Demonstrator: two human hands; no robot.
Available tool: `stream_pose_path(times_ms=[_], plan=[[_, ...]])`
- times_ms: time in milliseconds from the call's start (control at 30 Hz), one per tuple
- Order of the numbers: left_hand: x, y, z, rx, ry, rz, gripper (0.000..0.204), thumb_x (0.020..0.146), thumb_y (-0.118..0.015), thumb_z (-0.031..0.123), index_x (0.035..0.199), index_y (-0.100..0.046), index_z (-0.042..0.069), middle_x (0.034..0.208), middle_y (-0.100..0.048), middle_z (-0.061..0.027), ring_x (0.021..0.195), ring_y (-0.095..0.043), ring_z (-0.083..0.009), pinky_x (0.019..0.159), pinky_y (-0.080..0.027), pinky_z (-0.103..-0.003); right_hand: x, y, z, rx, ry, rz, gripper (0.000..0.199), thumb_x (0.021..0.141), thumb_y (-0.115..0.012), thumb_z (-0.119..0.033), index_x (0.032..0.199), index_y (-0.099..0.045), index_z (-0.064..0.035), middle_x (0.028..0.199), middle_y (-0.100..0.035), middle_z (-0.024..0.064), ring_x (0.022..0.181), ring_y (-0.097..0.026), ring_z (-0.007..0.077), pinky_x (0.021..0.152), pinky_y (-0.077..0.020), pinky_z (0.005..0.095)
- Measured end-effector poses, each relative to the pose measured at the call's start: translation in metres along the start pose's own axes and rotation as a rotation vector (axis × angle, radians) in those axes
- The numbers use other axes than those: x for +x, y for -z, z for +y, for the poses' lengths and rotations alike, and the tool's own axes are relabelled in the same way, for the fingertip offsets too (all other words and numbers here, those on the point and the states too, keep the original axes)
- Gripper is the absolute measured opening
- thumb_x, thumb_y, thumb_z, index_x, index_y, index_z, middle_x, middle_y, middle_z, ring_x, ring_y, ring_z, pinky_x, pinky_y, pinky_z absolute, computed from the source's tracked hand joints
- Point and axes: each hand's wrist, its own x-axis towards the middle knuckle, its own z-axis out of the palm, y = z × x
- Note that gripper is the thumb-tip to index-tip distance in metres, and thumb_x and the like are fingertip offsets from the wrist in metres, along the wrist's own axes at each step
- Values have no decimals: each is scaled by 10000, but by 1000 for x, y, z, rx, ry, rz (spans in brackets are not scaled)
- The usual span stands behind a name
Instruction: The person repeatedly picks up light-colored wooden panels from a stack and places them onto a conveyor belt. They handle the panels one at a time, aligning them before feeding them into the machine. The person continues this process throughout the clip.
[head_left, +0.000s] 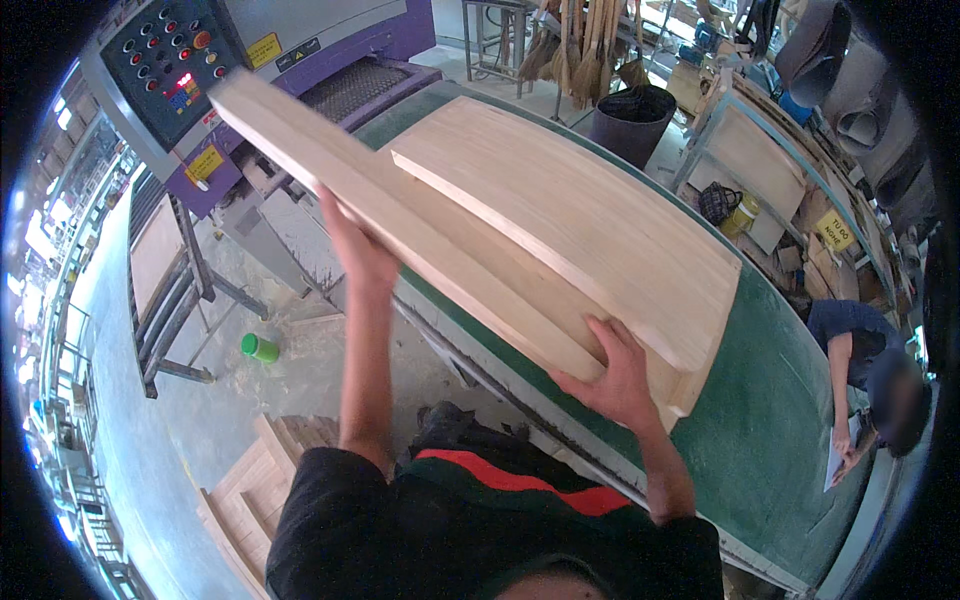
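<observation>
A long, narrow, thick pale wooden board (pixel 400 215) is held slantwise in both my hands, its far-left end raised toward the machine. My left hand (pixel 362 250) grips its near long edge, with some fingers hidden beneath it. At the board's right end, my right hand (pixel 618 380) is closed round it, thumb on the near side and fingers on the far side. Just beyond lies a wide pale wooden panel (pixel 580 210) with slanted ends. It rests on another wooden panel (pixel 500 255), partly covered, on the green belt surface (pixel 765 400).
A purple and grey machine (pixel 370 50) with a button panel (pixel 175 65) stands at the far left. Behind the belt are a dark bin (pixel 632 125) and brooms (pixel 580 45). Another person (pixel 855 340) works at the right. Wooden pieces (pixel 262 480) and a green container (pixel 260 348) stand at lower left.
</observation>
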Motion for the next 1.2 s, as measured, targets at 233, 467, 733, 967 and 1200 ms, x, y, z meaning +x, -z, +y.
stream_pose_path(times_ms=[233, 467, 733, 967, 1200], plan=[[21, 91, -171, -236, 626, 78, 879, 889, -339, 715, 1464, -234, 58, 1462, -351, -168, 1343, -350, -296, 1119, -274, -408, 29, -4, 32, -342, -291, -251, 771, 575, -828, -368, 1193, -558, 5, 1098, -578, 200, 1039, -565, 356, 881, -469, 446], [89, 112, -122, 283, 1315, -884, 525, 951, -485, 471, 1219, -529, 21, 993, -663, -137, 869, -667, -219, 771, -544, -333, 41, -19, 44, -464, -421, -61, 760, 547, -852, -218, 1202, -537, 4, 939, -557, 157, 894, -577, 327, 790, -489, 421], [289, 162, -92, 1037, -185, -624, 633, 660, -829, 145, 1202, -545, -21, 1184, -589, -168, 1125, -563, -250, 930, -466, -360, 2, -116, 9, -1008, -1017, 566, 769, 760, -776, -360, 1342, -434, 8, 1317, -486, 256, 1229, -432, 441, 1047, -343, 517], [346, 158, -132, 975, 179, -921, 1203, 456, -929, 204, 1426, -269, -66, 1462, -363, -204, 1359, -355, -281, 1107, -328, -399, 18, -141, 36, 390, -976, 1104, 350, 904, -590, -111, 1212, -519, 41, 1137, -572, 71, 1032, -524, 142, 930, -438, 300], [329, 152, -140, 872, 253, -879, 1118, 513, -911, 89, 1434, -286, -27, 1423, -417, -166, 1258, -464, -242, 1070, -381, -358, 52, -143, 40, 412, -825, 1242, 389, 891, -502, -54, 1261, -491, 65, 1249, -540, 116, 1181, -497, 216, 1063, -378, 347]])
